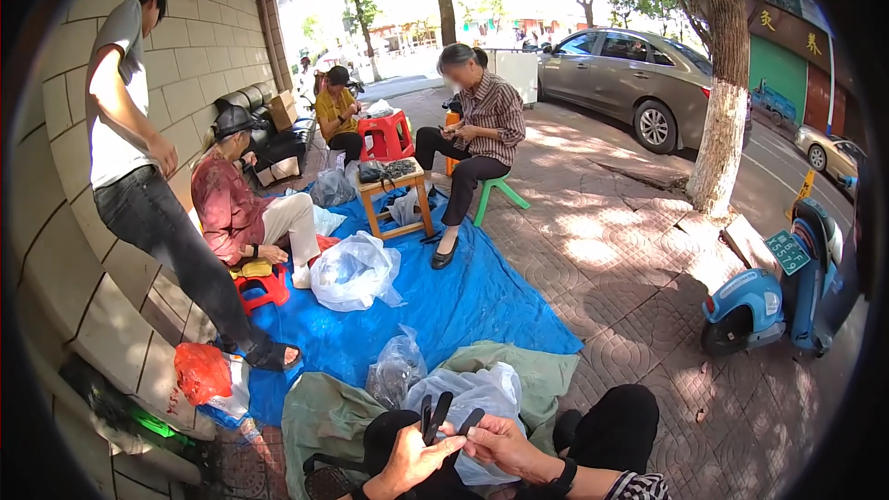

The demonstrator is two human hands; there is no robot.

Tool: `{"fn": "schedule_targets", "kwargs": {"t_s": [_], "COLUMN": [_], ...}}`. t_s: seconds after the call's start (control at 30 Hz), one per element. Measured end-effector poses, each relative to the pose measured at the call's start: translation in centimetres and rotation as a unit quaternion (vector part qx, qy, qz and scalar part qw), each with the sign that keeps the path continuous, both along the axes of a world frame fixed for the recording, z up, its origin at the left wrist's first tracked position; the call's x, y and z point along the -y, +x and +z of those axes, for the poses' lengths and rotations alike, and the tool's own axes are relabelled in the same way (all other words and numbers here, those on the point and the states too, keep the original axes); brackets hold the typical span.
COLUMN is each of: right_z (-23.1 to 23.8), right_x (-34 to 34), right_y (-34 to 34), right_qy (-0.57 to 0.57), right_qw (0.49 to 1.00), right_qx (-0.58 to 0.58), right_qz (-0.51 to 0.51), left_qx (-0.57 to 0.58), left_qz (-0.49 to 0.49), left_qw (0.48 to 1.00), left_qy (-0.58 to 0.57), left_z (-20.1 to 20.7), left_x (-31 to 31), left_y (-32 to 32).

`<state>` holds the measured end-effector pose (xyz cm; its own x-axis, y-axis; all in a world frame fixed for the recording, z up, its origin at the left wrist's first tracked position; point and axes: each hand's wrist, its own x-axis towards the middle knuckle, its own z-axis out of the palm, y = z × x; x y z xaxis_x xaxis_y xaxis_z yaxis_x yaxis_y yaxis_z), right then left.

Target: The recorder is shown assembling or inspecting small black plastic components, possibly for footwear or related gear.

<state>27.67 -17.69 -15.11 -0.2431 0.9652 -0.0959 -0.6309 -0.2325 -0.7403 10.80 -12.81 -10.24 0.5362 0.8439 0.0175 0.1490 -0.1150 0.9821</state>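
Observation:
My left hand is closed around two flat black strips that stick up from its fingers. Close beside it, my right hand pinches another short black piece between thumb and fingers; the fingertips of both hands nearly meet. What kind of parts these are is too small to tell. Below and beyond the hands lies a crumpled clear plastic bag, resting on a green cloth. A second clear bag with dark contents stands just past it.
A blue tarp covers the paving ahead. On it are a white plastic bag and a wooden stool bearing black pieces. Several people sit around; one person stands left. A blue scooter is parked right, near a tree.

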Motion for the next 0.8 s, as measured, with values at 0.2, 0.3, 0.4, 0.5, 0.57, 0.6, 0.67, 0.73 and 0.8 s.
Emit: {"fn": "schedule_targets", "kwargs": {"t_s": [0.2, 0.3, 0.4, 0.5, 0.57, 0.6, 0.67, 0.73, 0.8], "right_z": [0.6, 0.9, 0.8, 0.6, 0.7, 0.7, 0.3, 0.4, 0.7], "right_x": [-0.2, 0.0, -0.1, -0.2, 0.0, 0.0, 0.0, 0.2, 0.1], "right_y": [0.3, 0.7, 0.7, 0.7, 0.4, 0.3, 0.2, 0.1, 0.0], "right_qy": [0.030, 0.069, 0.029, -0.002, -0.035, -0.035, -0.030, -0.027, -0.026], "right_qw": [0.996, 0.990, 0.995, 0.996, 0.997, 0.997, 0.997, 0.998, 0.998], "right_qx": [0.086, 0.125, 0.087, 0.089, 0.063, 0.063, 0.051, 0.052, 0.050], "right_qz": [-0.012, -0.011, -0.026, -0.017, -0.029, -0.031, -0.044, -0.037, -0.025], "left_qx": [-0.019, -0.056, -0.041, 0.023, 0.060, 0.096, 0.101, 0.076, 0.079], "left_qz": [-0.091, -0.094, -0.015, 0.017, 0.043, 0.070, 0.082, 0.091, 0.076], "left_qw": [0.983, 0.968, 0.979, 0.988, 0.988, 0.986, 0.985, 0.986, 0.986], "left_qy": [-0.161, -0.226, -0.201, -0.152, -0.133, -0.113, -0.110, -0.114, -0.124], "left_z": [2.8, 5.2, 5.3, 4.5, 3.4, 3.0, 2.2, 1.7, 1.8], "left_x": [0.1, 0.4, 1.6, 2.7, 3.4, 3.7, 4.0, 4.3, 4.2], "left_y": [0.0, 0.3, 1.1, 1.2, 1.5, 1.6, 1.6, 1.3, 0.9]}}
